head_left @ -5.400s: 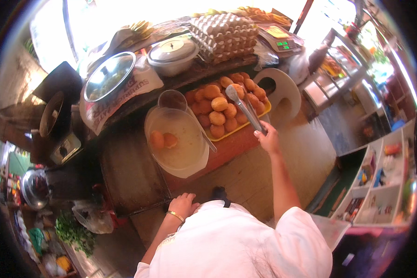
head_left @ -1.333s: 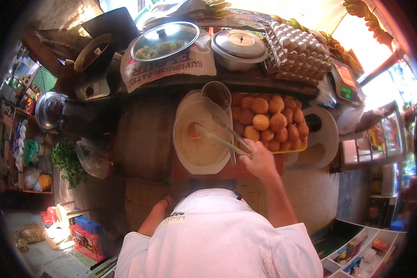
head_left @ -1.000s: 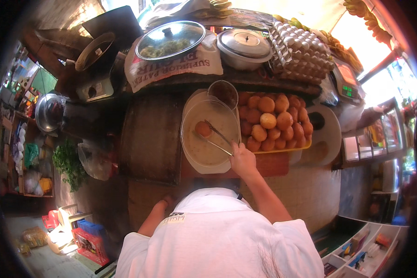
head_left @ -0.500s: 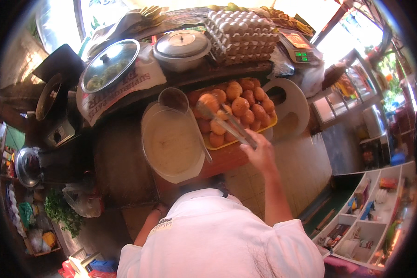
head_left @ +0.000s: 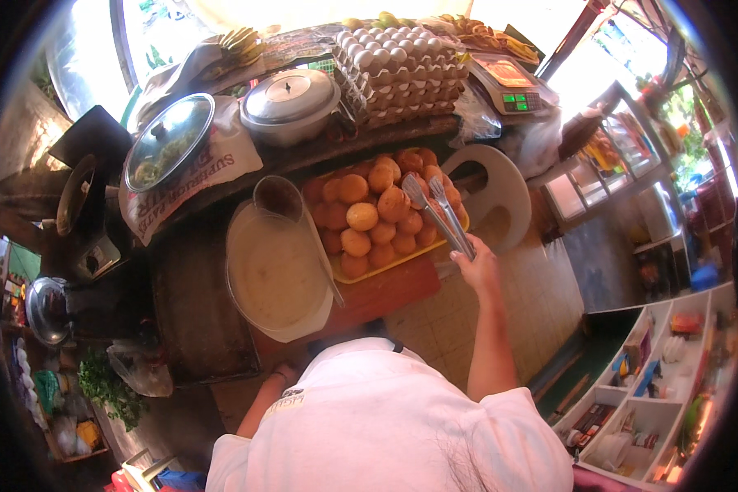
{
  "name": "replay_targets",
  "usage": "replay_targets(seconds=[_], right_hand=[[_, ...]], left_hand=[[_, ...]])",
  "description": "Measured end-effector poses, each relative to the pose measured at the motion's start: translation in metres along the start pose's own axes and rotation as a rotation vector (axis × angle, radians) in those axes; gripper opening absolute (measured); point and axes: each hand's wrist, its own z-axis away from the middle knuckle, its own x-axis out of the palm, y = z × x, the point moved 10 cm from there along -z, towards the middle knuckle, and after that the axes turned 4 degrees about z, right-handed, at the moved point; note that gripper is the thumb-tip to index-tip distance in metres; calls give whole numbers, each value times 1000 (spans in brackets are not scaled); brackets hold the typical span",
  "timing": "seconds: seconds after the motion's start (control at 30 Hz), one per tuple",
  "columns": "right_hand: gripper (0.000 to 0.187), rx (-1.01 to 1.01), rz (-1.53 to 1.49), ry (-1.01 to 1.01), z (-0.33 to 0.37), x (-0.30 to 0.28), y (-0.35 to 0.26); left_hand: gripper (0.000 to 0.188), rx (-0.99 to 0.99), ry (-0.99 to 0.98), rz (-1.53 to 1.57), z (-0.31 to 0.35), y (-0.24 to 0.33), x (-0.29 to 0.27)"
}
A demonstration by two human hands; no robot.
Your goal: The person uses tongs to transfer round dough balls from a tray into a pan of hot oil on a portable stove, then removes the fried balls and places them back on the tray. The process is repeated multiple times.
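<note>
My right hand [head_left: 477, 266] is closed around metal tongs [head_left: 447, 217]. Their tips are spread over the right side of a pile of round, orange-brown fried balls [head_left: 381, 201], with no ball clearly held between them. The pile fills a yellow tray [head_left: 385, 272]. Left of the tray stands a wide, pale tub of cloudy, cream-coloured liquid [head_left: 275, 271]; a long-handled ladle [head_left: 279, 199] lies across its rim. My left hand [head_left: 285, 374] is low, close to my body, with a dark band at the wrist; its fingers are hidden.
Behind the tray are a lidded metal pot [head_left: 291, 107], a glass-lidded pan [head_left: 170, 143], stacked egg trays [head_left: 402, 74] and a digital scale [head_left: 507, 86]. A white board with a large hole [head_left: 512, 201] stands right of the tray. A divided white shelf [head_left: 631, 394] is at lower right.
A ball gripped in the tongs has been let go, and the tongs have moved to the pile's right side with their tips apart. The whole view has shifted slightly.
</note>
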Motion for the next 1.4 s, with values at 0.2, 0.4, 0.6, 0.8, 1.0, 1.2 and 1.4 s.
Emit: replay_targets(seconds=[0.2,0.4,0.6,0.8,1.0,1.2,1.4], right_hand=[[49,71,-245,-124,-26,-1,18],[49,-244,34,44,-47,-36,-18],[52,-419,-145,-78,-44,-17,-90],[55,-605,-144,-403,19,54,-159],[56,-799,53,-637,111,126,-189],[56,-877,280,-542,155,180,-204],[58,-843,281,-515,185,201,-210]], left_hand=[[51,-72,38,77,29,15,6],[49,-97,101,426,105,74,-23],[35,-97,125,1286,135,136,-51],[31,-92,428,1735,135,149,-84],[27,-38,401,1871,126,136,-106],[22,39,300,1854,122,127,-109],[24,-90,231,1708,125,95,-98]])
